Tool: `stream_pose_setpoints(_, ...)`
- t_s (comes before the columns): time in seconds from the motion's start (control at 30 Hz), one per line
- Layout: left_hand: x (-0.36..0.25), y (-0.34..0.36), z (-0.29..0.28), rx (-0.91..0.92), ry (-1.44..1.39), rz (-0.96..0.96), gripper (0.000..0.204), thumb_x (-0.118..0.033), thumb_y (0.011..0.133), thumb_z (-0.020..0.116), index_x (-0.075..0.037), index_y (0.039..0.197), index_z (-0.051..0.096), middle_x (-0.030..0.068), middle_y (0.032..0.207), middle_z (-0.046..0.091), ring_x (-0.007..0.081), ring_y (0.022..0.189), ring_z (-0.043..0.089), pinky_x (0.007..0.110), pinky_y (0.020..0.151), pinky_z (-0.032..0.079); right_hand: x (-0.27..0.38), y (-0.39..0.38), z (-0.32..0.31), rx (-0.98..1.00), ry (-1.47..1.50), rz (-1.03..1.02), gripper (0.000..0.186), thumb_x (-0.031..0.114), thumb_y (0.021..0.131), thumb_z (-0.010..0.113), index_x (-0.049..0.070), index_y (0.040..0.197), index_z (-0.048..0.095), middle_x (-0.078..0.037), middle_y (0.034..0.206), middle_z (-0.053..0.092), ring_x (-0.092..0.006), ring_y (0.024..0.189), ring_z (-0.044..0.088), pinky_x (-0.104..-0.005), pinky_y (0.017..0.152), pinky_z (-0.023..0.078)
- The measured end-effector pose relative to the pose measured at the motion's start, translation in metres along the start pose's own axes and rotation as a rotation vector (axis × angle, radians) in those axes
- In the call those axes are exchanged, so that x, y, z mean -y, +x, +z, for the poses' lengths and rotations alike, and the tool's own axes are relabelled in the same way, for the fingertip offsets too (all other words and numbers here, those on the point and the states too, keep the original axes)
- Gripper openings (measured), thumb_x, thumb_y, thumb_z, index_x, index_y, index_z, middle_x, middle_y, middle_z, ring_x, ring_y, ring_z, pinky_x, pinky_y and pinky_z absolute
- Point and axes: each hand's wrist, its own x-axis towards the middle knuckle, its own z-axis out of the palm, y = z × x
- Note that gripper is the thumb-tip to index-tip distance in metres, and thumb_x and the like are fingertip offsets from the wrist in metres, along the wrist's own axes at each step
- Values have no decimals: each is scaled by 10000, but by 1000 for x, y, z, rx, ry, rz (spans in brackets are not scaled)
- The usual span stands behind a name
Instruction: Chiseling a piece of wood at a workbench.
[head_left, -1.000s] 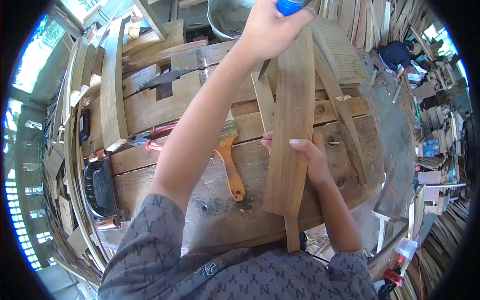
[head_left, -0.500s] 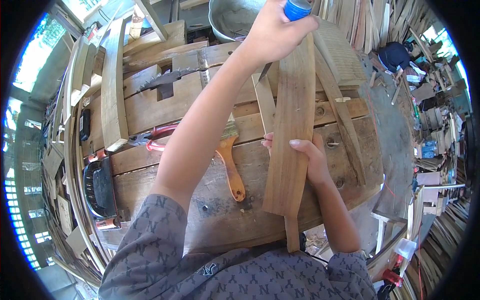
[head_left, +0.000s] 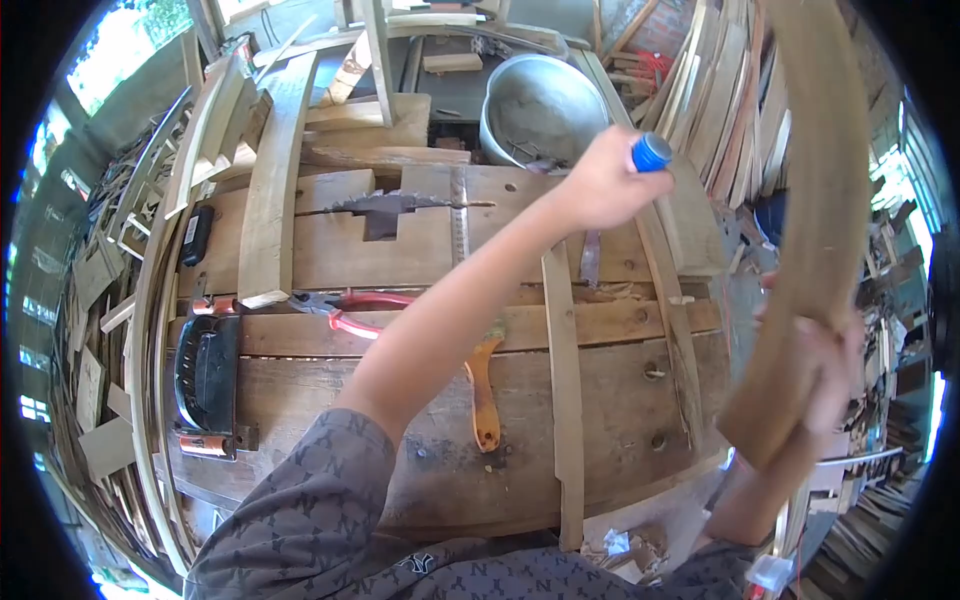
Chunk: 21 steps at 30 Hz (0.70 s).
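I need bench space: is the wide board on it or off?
Off: the right hand holds the board past the right edge of the bench.

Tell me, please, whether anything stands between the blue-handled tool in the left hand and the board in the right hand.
Nothing visible stands between the blue-handled tool in the left hand and the board in the right hand. The wood panel seen between them appears to lie lower down.

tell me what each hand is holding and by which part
The left hand grips a blue-handled tool by its handle. The right hand holds a wooden board toward its lower end in the picture.
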Motion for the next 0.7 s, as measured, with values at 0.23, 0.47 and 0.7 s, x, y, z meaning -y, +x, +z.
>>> stream_pose_setpoints(0.23, 1, -2, -3, -1, 23, -38, 232, -113, 777, 671, 3, 658, 509, 84, 560, 483, 168, 534, 445, 381, 557, 425, 49, 24, 11, 138, -29, 160, 541, 223, 767, 638, -87, 1206, 574, -237, 998, 659, -261, 755, 647, -358, 705, 554)
stream_pose_setpoints(0.47, -5, 0, 1, 17, 27, -34, 243, -120, 777, 682, 12, 665, 510, 92, 566, 492, 171, 535, 451, 384, 558, 427, 75, 21, 5, 111, -48, 170, 543, 242, 789, 657, -62, 1232, 575, -181, 991, 646, -247, 869, 641, -341, 810, 521)
stream_pose_setpoints(0.7, 1, -2, -3, 40, 37, -32, 250, -126, 773, 687, 14, 652, 520, 104, 567, 507, 181, 532, 463, 387, 562, 437, 17, 23, 0, 124, -570, -17, 488, 116, 782, 662, -17, 1241, 561, -182, 1056, 634, -239, 823, 650, -342, 771, 529)
